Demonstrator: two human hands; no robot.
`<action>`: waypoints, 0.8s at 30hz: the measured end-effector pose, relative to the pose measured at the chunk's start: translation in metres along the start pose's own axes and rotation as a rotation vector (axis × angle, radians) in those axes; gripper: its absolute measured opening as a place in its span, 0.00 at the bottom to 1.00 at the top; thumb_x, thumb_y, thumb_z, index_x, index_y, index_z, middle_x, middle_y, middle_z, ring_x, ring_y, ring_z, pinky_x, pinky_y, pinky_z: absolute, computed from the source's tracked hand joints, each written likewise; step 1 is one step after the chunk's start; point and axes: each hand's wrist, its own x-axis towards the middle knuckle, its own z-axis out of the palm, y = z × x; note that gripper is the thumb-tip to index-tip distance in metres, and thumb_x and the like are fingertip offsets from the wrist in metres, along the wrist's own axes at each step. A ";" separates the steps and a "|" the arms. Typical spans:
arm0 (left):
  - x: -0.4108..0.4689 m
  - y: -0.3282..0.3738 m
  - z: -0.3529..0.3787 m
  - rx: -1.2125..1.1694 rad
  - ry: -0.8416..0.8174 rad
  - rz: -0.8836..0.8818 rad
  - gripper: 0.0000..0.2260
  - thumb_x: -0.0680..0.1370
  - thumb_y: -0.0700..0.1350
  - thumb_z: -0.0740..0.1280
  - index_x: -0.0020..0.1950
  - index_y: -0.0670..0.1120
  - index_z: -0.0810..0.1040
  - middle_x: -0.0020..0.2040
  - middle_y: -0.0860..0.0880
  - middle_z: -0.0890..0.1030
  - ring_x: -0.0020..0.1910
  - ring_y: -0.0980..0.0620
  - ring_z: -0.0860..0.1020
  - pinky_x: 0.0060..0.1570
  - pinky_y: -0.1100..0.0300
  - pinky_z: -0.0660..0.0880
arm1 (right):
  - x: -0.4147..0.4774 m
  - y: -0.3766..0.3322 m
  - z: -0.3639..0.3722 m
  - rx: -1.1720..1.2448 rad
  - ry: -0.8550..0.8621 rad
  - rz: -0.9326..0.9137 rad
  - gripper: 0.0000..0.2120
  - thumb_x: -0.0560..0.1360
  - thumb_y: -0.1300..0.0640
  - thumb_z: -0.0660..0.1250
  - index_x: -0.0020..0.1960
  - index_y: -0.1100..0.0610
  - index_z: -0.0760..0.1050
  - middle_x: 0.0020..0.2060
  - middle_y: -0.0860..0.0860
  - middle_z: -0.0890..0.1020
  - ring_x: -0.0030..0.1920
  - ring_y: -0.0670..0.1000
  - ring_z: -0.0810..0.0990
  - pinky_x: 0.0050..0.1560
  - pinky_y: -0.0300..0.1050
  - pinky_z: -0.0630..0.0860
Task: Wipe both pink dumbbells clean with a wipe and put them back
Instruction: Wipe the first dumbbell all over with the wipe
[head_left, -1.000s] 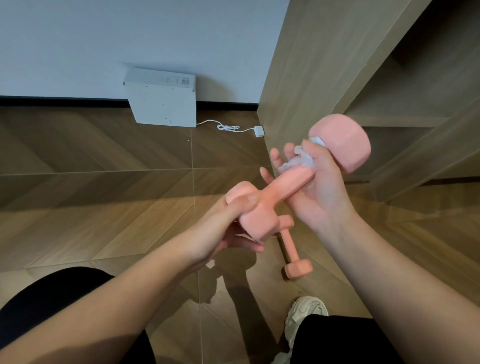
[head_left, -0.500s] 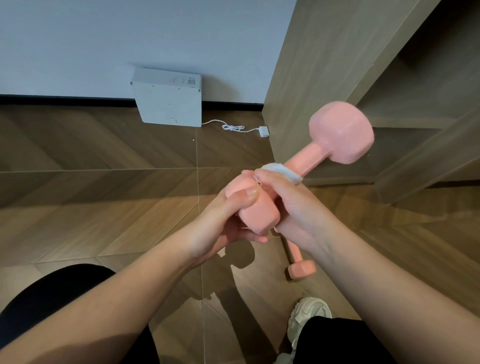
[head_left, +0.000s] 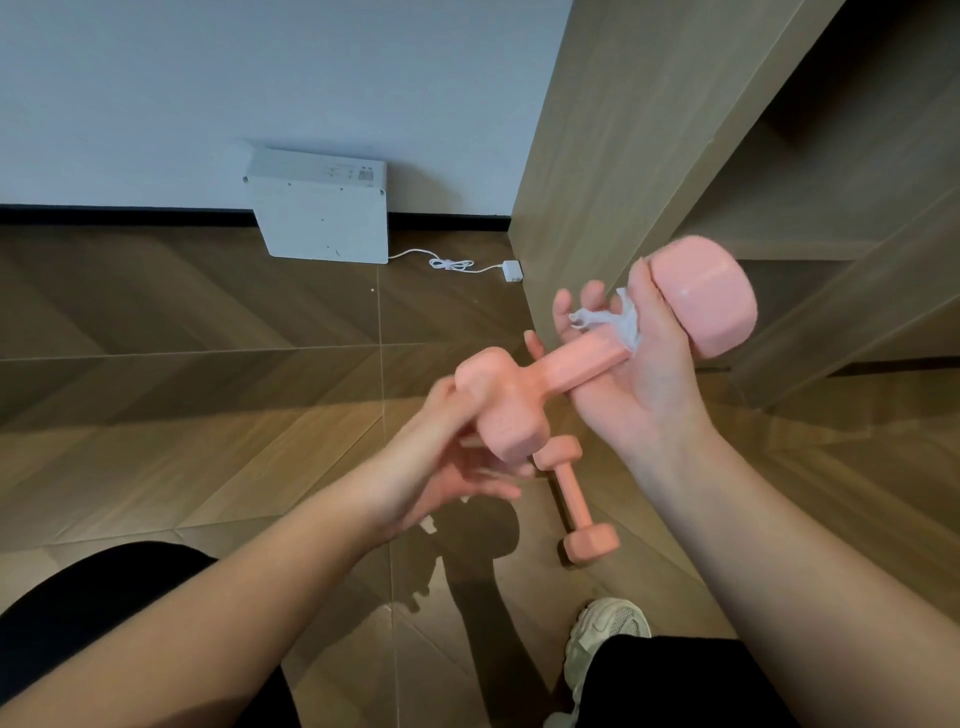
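Note:
I hold a pink dumbbell (head_left: 576, 366) in the air, tilted up to the right. My left hand (head_left: 441, 457) grips its lower head. My right hand (head_left: 634, 374) is around the upper part of the bar, just below the far head, with a crumpled white wipe (head_left: 618, 319) pressed between palm and bar. The fingertips of that hand are spread behind the bar. A second pink dumbbell (head_left: 574, 493) lies on the wooden floor (head_left: 208, 389) below, partly hidden by the held one.
A wooden cabinet (head_left: 613, 156) with open shelves stands to the right. A white box (head_left: 322, 208) leans on the wall, with a white cable and plug (head_left: 511, 271) beside it. My light-coloured shoe (head_left: 605, 639) is near the bottom edge.
My right hand has slid with the wipe up the bar from the lower head to just under the upper head. The dumbbell has tipped slightly.

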 end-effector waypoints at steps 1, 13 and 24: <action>-0.001 0.000 0.000 -0.152 -0.063 -0.087 0.35 0.71 0.63 0.66 0.71 0.44 0.67 0.53 0.41 0.81 0.43 0.46 0.83 0.40 0.53 0.82 | -0.001 -0.001 0.001 -0.005 -0.039 -0.009 0.16 0.65 0.47 0.74 0.48 0.52 0.74 0.37 0.47 0.82 0.48 0.51 0.84 0.62 0.61 0.74; -0.003 0.004 -0.003 -0.031 -0.017 0.001 0.34 0.68 0.59 0.73 0.69 0.49 0.65 0.64 0.38 0.74 0.50 0.44 0.80 0.41 0.55 0.80 | 0.007 -0.001 0.003 -0.092 0.130 0.026 0.06 0.73 0.57 0.71 0.47 0.54 0.76 0.31 0.47 0.82 0.43 0.50 0.84 0.51 0.56 0.80; 0.002 0.007 0.006 -0.084 0.070 0.100 0.28 0.75 0.52 0.63 0.71 0.40 0.64 0.58 0.33 0.75 0.48 0.42 0.78 0.39 0.52 0.77 | -0.009 0.035 0.003 -0.805 -0.020 0.148 0.11 0.73 0.47 0.73 0.37 0.50 0.75 0.31 0.49 0.79 0.30 0.48 0.78 0.30 0.43 0.70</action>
